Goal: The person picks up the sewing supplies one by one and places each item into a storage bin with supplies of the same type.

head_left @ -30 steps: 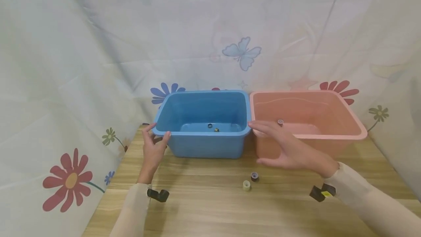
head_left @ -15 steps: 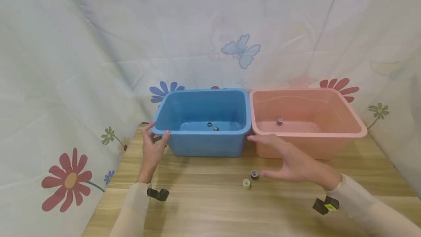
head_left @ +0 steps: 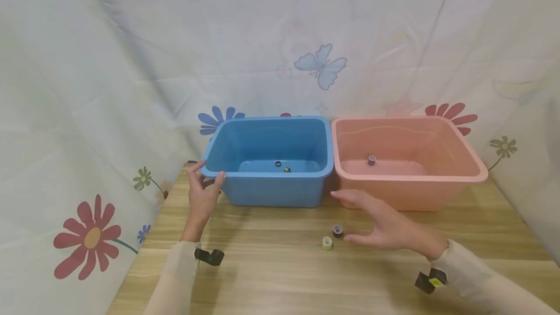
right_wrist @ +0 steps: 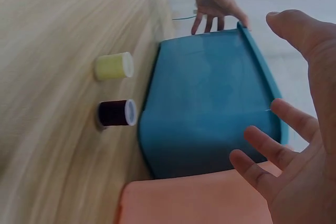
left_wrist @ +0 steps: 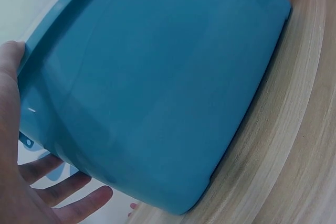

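My left hand (head_left: 203,202) holds the near left corner of a blue plastic bin (head_left: 273,191), thumb on the front rim and fingers along the left side. My right hand (head_left: 387,222) hovers over the table with thumb and fingers spread, holding nothing. Just left of its thumb stand a dark thread spool (head_left: 338,231) and a pale yellow thread spool (head_left: 327,243), upright and close together. In the right wrist view the dark spool (right_wrist: 116,113) shows deep purple-black thread and a white end. A pink bin (head_left: 411,193) stands beside the blue one.
Two small dark-and-gold items, one a ring shape (head_left: 278,164) and the other a little lump (head_left: 287,169), lie inside the blue bin. A purplish spool (head_left: 371,160) is inside the pink bin. A patterned cloth (head_left: 262,38) hangs behind the wooden table (head_left: 271,266).
My right hand has come down and away from the gap between the bin rims, toward the two spools. My left hand stays at the blue bin's corner.
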### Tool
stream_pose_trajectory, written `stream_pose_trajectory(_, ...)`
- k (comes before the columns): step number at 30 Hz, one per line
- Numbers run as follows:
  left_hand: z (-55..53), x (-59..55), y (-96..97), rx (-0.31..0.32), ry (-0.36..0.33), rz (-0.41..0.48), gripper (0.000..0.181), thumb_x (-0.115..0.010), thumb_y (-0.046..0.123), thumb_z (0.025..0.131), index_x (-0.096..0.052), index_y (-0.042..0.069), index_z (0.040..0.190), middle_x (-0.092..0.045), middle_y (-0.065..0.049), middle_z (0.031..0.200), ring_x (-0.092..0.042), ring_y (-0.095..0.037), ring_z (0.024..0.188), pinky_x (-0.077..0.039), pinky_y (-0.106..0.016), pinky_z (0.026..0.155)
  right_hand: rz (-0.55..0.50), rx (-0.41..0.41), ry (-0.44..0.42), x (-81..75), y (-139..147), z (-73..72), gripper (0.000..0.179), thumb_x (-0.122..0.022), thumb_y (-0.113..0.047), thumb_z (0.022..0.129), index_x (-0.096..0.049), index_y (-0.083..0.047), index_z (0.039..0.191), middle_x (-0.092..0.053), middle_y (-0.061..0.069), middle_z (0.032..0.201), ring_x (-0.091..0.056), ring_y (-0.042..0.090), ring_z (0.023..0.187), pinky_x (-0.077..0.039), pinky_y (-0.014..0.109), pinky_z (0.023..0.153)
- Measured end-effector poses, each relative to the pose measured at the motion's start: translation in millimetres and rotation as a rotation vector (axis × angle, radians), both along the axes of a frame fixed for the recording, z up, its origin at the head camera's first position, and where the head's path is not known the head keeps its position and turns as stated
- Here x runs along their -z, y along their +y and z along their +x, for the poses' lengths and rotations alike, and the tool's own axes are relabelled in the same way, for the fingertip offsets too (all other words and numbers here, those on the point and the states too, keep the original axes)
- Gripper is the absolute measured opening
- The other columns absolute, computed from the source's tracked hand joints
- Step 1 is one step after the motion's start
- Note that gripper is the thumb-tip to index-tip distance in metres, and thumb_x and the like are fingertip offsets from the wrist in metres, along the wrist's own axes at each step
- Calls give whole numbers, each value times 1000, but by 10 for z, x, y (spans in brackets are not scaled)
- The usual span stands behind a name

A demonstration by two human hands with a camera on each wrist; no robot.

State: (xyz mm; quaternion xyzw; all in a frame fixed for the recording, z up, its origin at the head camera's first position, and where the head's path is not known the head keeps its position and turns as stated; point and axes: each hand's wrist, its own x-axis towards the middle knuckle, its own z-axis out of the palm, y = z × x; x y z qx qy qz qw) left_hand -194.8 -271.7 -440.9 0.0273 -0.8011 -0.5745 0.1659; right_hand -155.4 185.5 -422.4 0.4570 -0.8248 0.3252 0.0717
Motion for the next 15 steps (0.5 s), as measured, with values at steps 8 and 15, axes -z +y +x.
stream_pose_trajectory(8, 66, -87, 64, 9, 7, 15, 74, -68, 34, 100, -22, 17, 155, -40, -19, 156, -56, -41, 122, -51, -24, 77, 19, 23, -33, 235, 27, -37, 95, -92, -29, 79, -40, -22, 158, -47, -2, 156, -47, 20, 139, -42, 48, 110)
stream_pose_trajectory(15, -77, 138, -38, -14, 52, 10, 71, -70, 43, 97, -27, 27, 152, -44, -14, 153, -59, -35, 116, -52, -25, 75, 12, 39, -44, 437, 45, -103, 94, -91, -33, 79, -40, -22, 158, -50, -2, 152, -51, 21, 133, -47, 51, 105)
